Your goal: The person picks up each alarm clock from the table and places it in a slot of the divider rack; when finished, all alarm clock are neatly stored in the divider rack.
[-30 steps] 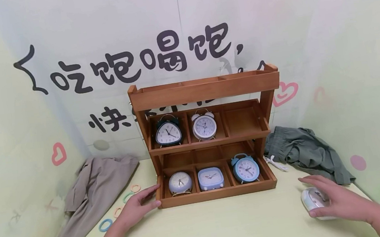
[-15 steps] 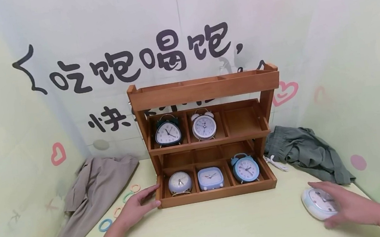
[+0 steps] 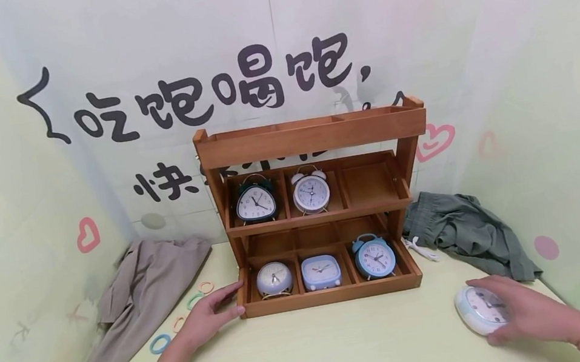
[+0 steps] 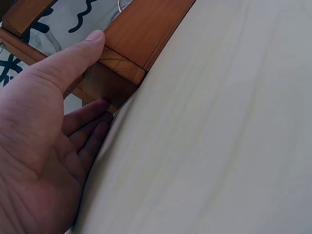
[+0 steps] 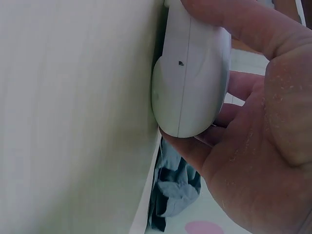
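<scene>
At the lower left corner of a brown wooden shelf, my left hand rests with thumb and fingertips against the wood. The left wrist view has the thumb on the front corner and the other fingers at the side panel. On the right of the table, my right hand grips a white, rounded alarm clock between thumb and fingers. Its dial is tilted up and partly covered by the hand. The right wrist view shows the clock's smooth white casing, close over the tabletop.
The middle tier holds a dark triangular clock and a white twin-bell clock. Three bluish clocks, including a round teal one, stand in the lower tier. Brown cloth and coloured rings lie left, dark green cloth right.
My right hand has shifted its hold on the white clock toward the near right side, turning more of the dial into view, then moved slightly left with it. The left hand stays in place.
</scene>
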